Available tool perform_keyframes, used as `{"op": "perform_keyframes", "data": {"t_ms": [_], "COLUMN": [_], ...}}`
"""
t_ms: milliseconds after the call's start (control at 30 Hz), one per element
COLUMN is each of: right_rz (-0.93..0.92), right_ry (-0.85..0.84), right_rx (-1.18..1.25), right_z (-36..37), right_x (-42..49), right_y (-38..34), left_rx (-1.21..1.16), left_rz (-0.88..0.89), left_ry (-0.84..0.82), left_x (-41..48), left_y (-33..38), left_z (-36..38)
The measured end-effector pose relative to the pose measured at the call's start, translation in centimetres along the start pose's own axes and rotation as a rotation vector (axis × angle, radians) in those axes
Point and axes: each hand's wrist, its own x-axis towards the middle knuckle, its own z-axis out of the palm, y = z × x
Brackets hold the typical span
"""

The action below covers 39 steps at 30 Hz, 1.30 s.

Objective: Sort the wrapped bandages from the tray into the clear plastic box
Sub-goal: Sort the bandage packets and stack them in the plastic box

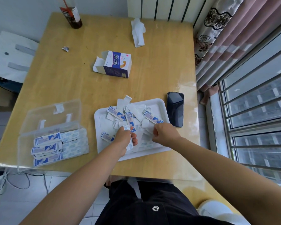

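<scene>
View from above of a person seated at a wooden table (pixel 71 82), both bare forearms reaching forward over a white tray (pixel 157 104). On the tray lie several wrapped bandages (pixel 118 113), flat blue-and-white paper strips, mixed among loose white paper scraps (pixel 122 103).

The left hand (pixel 124 138) is over the near middle of the tray, its fingers curled round a small bunch of wrapped bandages that stick out above and below the fist. The right hand (pixel 165 133) is over the tray's right side, just beside the end of one strip. Its fingers are bent downward, and it is not possible to tell whether they pinch anything.

To the left of the tray, near the table's front edge, stands the clear plastic box (pixel 25 138), with its lid tipped open behind it. It already holds neat stacks of bandages.

A dark phone (pixel 175 109) lies just to the right of the tray. Farther back are an opened bandage carton (pixel 116 65), a crumpled tissue (pixel 137 33) and a dark bottle (pixel 73 15).

The strips look very light, thin and bendy, with smooth wrappers that likely slide over one another. Each is probably best pinched by a short end or lifted at a long edge. A gathered bunch likely needs a firm grip across the middle so none slip out.
</scene>
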Motion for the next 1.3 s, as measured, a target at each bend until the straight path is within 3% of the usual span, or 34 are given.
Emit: {"op": "perform_keyframes", "data": {"t_ms": [100, 167, 300, 433, 667, 933, 1133, 1300], "right_rz": [0.067, 0.078, 0.115, 0.165, 0.119, 0.084, 0.005, 0.057], "right_ry": [0.117, 0.160, 0.017, -0.103, -0.244, -0.153, -0.148, -0.092], "right_rx": [0.090, 0.276, 0.822, 1.107, 1.246, 1.252, 1.190, 1.190], "right_z": [-0.6, -0.9, -2.1, -2.1, -1.0, -0.9, -0.9, -0.4], "right_x": [0.2, 0.6, 0.2, -0.2, -0.1, -0.1, -0.3, -0.2], "right_y": [0.6, 1.3, 1.4, 0.5, -2.3, -3.7, -4.1, -4.5], "left_rx": [-0.024, -0.031, -0.054, -0.094, 0.033, -0.062, -0.185, -0.234], "left_rz": [-0.005, -0.005, 0.001, 0.042, 0.129, 0.180, 0.092, 0.142], "left_ry": [0.003, -0.002, -0.053, -0.090, -0.115, -0.194, -0.185, -0.181], "left_x": [0.0, 0.1, -0.1, -0.4, 0.2, -0.2, -0.4, -0.5], "left_y": [0.0, -0.1, 0.0, 0.3, 0.3, 0.4, 0.5, 0.6], "left_z": [0.0, 0.0, 0.4, 1.1, 0.7, -0.2, -0.3, -0.3]}}
